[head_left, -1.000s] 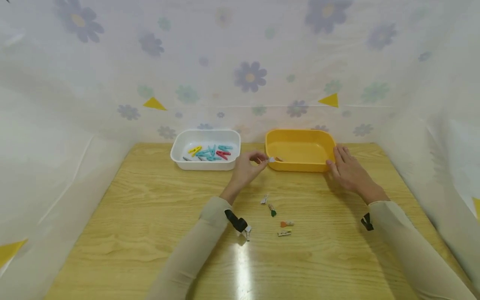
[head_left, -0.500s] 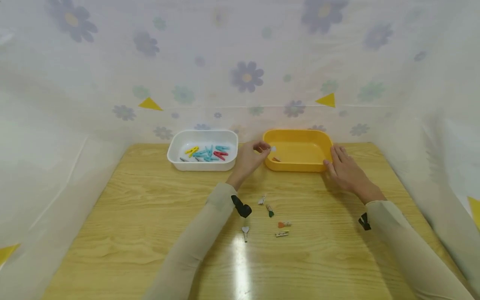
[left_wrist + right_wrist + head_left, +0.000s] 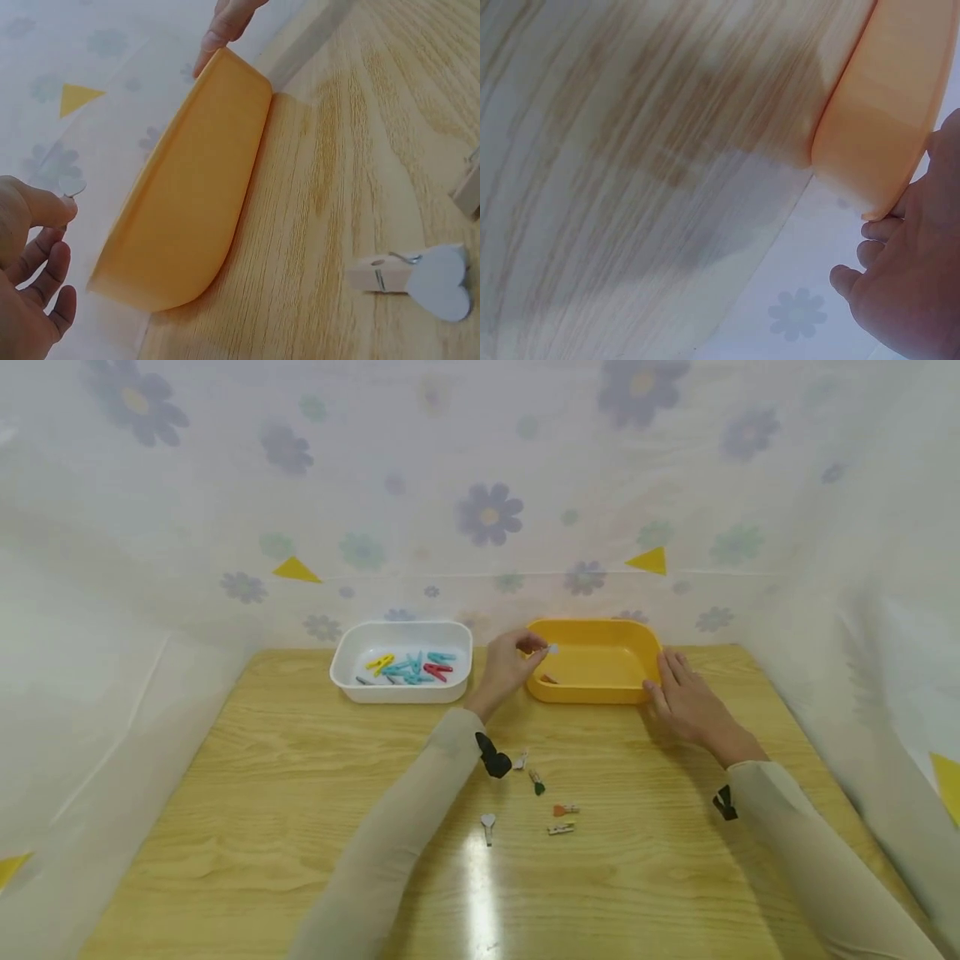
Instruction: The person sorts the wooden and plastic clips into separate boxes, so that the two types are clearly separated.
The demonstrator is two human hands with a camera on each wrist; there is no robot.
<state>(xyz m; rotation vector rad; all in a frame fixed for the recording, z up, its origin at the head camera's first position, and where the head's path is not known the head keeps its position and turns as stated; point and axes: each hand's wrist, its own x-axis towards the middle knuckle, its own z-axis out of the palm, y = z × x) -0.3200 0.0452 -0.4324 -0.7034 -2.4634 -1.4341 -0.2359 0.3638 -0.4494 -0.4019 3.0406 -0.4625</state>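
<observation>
My left hand pinches a small clothespin with a white heart between thumb and fingertip, over the left end of the yellow tub. A wooden clothespin lies in that tub near its front left corner. At the tub's right end, my right hand rests against the rim with its fingers fairly straight. Several wooden clothespins lie on the table in front: one with a white heart, another white one, a green one, an orange one and a yellow-tipped one.
A white tub stands left of the yellow one, with several plastic clothespins in turquoise, yellow and red, and some grey pieces. The wooden table ends at a flower-patterned curtain behind the tubs.
My left hand has risen slightly and moved over the yellow tub's left end with the clothespin. The white-heart clothespin on the table came out from behind the left wrist. My right hand stays put.
</observation>
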